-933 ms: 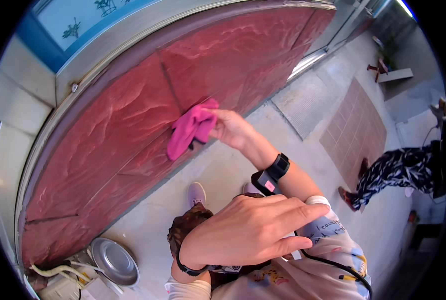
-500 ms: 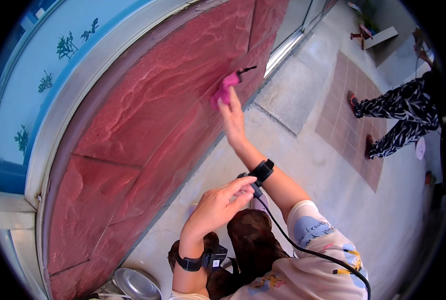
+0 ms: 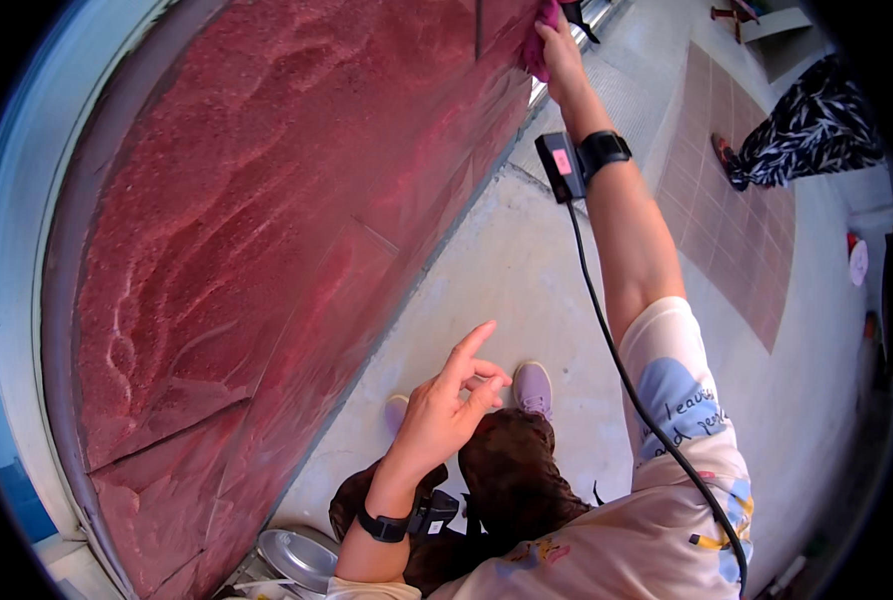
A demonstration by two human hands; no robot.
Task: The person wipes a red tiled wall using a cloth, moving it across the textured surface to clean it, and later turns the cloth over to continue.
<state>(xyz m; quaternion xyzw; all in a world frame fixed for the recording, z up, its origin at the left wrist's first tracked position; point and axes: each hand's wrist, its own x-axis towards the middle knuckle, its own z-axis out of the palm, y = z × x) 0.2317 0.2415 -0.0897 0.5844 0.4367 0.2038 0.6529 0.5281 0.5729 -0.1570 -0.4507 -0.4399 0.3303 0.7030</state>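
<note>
A pink cloth [image 3: 536, 50] is gripped in my right hand [image 3: 563, 68], which reaches far out at the top of the view. The cloth rests against the far end of the red stone wall [image 3: 266, 220], beside the metal sill; part of it is cut off by the picture edge. A black strap end hangs from it. My left hand [image 3: 438, 415] hovers in front of my body with nothing in it, index finger stretched out and the other fingers loosely bent. Both wrists wear black bands with small boxes, and a cable [image 3: 606, 325] runs along my right arm.
A shiny metal basin [image 3: 301, 558] stands at the wall's foot, lower left. A pale window frame [image 3: 16, 330] borders the wall on the left. To the right, a person in black-and-white patterned trousers [image 3: 816, 125] stands by brown floor tiles [image 3: 736, 220].
My right hand has moved up and away along the wall with the cloth, the arm now stretched. My left hand's index finger points further out. The view has shifted over the wall.
</note>
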